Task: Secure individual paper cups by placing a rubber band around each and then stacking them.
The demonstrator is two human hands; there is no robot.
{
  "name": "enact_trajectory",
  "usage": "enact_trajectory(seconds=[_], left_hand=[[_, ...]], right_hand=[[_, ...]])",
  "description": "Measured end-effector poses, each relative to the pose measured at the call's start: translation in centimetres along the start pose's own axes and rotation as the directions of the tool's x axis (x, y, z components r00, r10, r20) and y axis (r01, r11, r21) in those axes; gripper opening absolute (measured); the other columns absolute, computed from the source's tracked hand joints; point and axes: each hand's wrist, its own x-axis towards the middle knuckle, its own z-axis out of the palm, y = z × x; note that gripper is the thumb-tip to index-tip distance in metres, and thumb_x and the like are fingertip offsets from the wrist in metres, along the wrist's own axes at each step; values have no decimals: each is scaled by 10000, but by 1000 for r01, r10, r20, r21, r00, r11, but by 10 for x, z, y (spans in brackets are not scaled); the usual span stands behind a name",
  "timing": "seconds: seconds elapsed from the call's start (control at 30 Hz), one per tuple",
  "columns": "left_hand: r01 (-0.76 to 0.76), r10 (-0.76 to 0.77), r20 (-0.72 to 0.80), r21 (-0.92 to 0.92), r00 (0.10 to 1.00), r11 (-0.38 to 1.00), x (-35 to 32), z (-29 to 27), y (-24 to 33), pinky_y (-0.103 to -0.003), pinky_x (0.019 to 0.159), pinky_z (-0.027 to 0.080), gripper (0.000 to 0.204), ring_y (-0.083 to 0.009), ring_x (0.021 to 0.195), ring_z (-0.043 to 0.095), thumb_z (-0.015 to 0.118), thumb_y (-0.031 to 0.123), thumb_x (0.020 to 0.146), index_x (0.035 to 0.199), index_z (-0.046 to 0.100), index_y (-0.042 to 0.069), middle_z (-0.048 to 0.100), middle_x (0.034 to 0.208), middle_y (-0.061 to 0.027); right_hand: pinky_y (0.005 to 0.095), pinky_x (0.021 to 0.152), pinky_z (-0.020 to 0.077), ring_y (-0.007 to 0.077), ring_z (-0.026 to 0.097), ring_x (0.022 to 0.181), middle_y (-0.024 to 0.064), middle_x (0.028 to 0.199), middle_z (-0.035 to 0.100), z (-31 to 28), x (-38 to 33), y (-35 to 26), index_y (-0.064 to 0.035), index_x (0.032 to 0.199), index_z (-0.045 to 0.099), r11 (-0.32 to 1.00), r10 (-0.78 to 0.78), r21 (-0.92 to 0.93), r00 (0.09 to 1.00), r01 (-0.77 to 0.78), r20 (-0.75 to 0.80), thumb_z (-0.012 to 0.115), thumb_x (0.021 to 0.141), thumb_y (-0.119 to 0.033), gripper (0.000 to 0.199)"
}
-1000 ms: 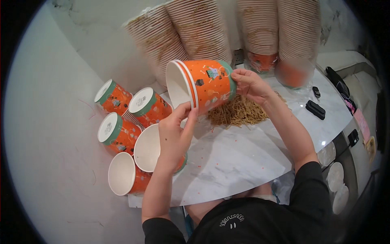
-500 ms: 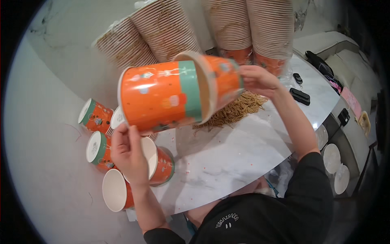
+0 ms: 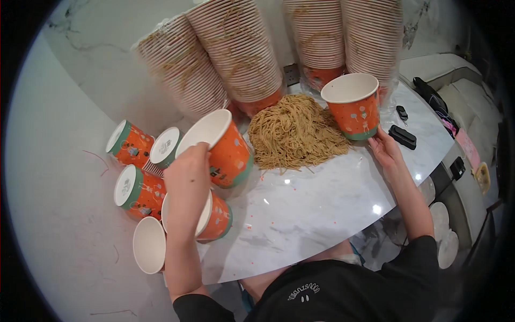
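- Principal change: one second ago two orange paper tubs were nested, held sideways between both hands; half a second ago they showed as two separate bodies, blurred and overlapping in view. They are now well apart, one to each hand.
- Left hand (image 3: 188, 172): grasping the left tub (image 3: 232, 153) by the near side of its rim. The tub is tilted, its white mouth turned up and toward the left. The thumb's position is hidden.
- Right hand (image 3: 387, 153): holding the right tub (image 3: 354, 117) low, fingers at the green base band. This tub stands nearly upright, mouth up. Whether its base touches the worktop (image 3: 300, 214) cannot be told.
- Position: the left tub is in front of the inverted tubs (image 3: 140, 190) and above an open tub (image 3: 219, 216); the right tub is at the right edge of the noodle pile (image 3: 298, 134), near a black case (image 3: 402, 137).
- Bearing on the work: judged complete as to separation; each tub can now be handled singly, and both mouths are exposed. No contents are visible in the right tub; the left tub's interior is only partly seen.
- Also noted: the noodle pile, partly covered earlier, is now largely unobstructed. Tall wrapped stacks (image 3: 236, 51) stand behind it.
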Motion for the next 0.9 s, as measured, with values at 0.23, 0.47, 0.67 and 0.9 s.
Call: enact_trajectory(seconds=[0.23,0.47,0.67,0.9], left_hand=[[-52,28,210,107,977,993,2,43,-11,-434,711,569,82,-336,866,695,630,-11,829,902,601,12,672,872,-155],[130,-63,243,-273,968,953,1,33,-37,-446,960,518,342,-394,1116,654,715,71,882,1208,664,-16,692,1161,-236],[276,-294,233,105,927,955,10,28,-129,-487,891,532,260,-426,1013,667,751,117,836,1040,687,-32,684,1071,-272],[257,-263,204,56,943,965,39,60,-149,-449,833,561,366,-381,951,701,859,259,751,918,717,-35,722,970,-246]], right_hand=[[392,1109,501,230,561,1292,132,1370,577,13,73,-4,5,1346,525,998,-36,-56,998,38,44,599,1040,-141,347],[355,908,590,217,673,1092,100,1207,693,-11,150,-28,-46,1193,632,993,-58,-94,988,73,146,683,991,-172,243],[349,1081,418,229,541,1294,127,1336,617,-19,125,0,-28,1375,560,728,-462,-592,885,346,-51,661,997,-197,427],[359,1170,287,223,430,1361,110,1442,467,87,-9,51,-20,1454,438,111,-854,-603,386,790,349,631,1022,-246,524]])
